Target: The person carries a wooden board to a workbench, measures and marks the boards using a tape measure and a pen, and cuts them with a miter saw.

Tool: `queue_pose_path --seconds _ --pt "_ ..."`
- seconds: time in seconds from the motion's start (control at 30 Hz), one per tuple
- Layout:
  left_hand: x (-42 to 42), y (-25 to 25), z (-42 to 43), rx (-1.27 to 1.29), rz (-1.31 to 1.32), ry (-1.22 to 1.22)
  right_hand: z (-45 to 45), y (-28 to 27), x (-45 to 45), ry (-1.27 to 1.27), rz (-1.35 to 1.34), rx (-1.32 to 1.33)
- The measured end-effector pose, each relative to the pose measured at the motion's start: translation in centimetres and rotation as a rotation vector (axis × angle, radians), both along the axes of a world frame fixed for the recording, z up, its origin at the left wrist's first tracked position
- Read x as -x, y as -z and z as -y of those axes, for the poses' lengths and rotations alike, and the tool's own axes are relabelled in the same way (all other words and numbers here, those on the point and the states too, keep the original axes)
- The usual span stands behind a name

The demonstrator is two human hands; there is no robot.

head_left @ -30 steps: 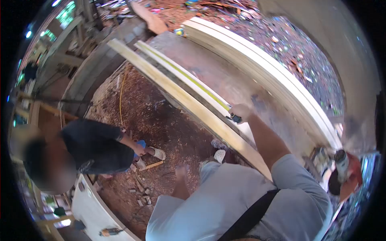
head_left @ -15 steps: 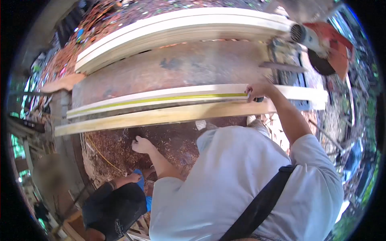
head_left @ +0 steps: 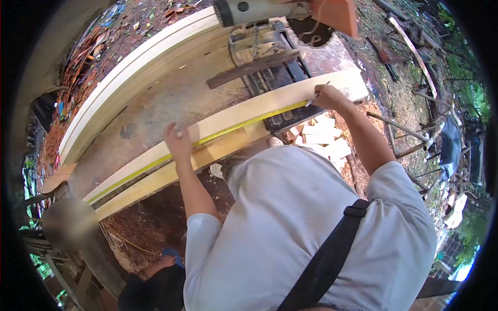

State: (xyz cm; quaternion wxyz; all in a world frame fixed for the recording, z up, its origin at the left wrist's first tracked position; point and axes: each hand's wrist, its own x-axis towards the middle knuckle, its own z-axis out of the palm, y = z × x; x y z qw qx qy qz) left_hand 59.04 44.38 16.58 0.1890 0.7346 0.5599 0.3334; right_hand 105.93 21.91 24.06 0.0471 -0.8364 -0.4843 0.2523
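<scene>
A long pale board (head_left: 228, 120) lies across the worktable, with a yellow tape measure blade (head_left: 244, 124) stretched along its near edge. My right hand (head_left: 331, 98) is closed at the blade's right end, by the board; a thin pen-like object shows at its fingers, and the tape case is hidden. My left hand (head_left: 179, 142) is over the board and blade farther left, its fingers slightly curled and apart. A yellowish board (head_left: 233, 142) lies parallel on the near side.
Stacked long boards (head_left: 129, 67) lie along the far side. A saw with an orange guard (head_left: 334, 15) stands above a dark metal base (head_left: 270, 67). Wood offcuts (head_left: 321, 136) lie beyond the near edge. Part of another person in dark clothing (head_left: 155, 290) shows at lower left.
The view has swung right, towards the saw. My left hand has come up from below the boards to the tape. My right hand is farther along the pale board, near its right end.
</scene>
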Motion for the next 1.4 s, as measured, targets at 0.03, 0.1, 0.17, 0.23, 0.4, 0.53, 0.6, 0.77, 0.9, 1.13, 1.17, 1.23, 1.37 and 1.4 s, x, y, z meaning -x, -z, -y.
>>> queue_pose_path --seconds 0.03,0.1,0.17,0.23,0.4,0.53,0.6,0.77,0.9,1.13,1.17,1.23,1.37,1.4 --pt "-2.5 0.1 0.5 0.041 0.025 0.091 1.0 -0.2 -1.9 0.035 0.003 -0.044" --pt "-6.4 -0.2 1.9 0.127 -0.004 0.192 2.4 -0.2 -5.2 0.035 0.038 -0.099" --pt "-9.3 -1.5 2.8 0.217 -0.042 0.293 3.5 -0.8 -7.3 0.119 -0.043 -0.136" --pt "-11.8 -3.9 3.6 0.364 -0.349 0.55 4.4 1.3 -10.1 0.111 0.0 -0.136" --pt "-15.2 -3.3 3.6 0.328 -0.451 0.485 4.7 0.3 -12.6 0.12 -0.048 -0.152" --pt "-12.7 -0.8 2.0 0.482 -0.513 0.505 4.2 1.4 -13.5 0.143 -0.042 -0.082" --pt "-10.6 -0.1 1.5 0.503 -0.434 0.465 3.4 0.4 -12.9 0.151 -0.045 -0.032" --pt "-11.4 -4.4 2.9 0.586 -0.515 0.346 2.8 0.3 -11.5 0.053 0.056 0.037" --pt "-17.7 -5.7 9.7 0.229 -0.132 0.639 2.1 0.9 -11.6 0.047 0.139 0.091" --pt "-22.1 -3.7 17.8 0.19 -0.401 0.829 1.2 -1.4 -10.9 0.057 0.136 0.251" --pt "-22.1 -3.6 17.9 0.178 -0.431 0.826 1.1 -1.6 -10.9 0.086 0.104 0.265" --pt "-22.1 -3.5 18.0 0.168 -0.412 0.821 1.3 -1.4 -11.0 0.076 0.135 0.208" --pt "-22.2 -3.9 18.1 0.147 -0.364 0.832 2.0 -0.7 -11.5 0.109 0.101 0.098" --pt "-22.3 -3.8 18.1 0.148 -0.364 0.832 2.2 -0.4 -11.7 0.108 0.101 0.099"
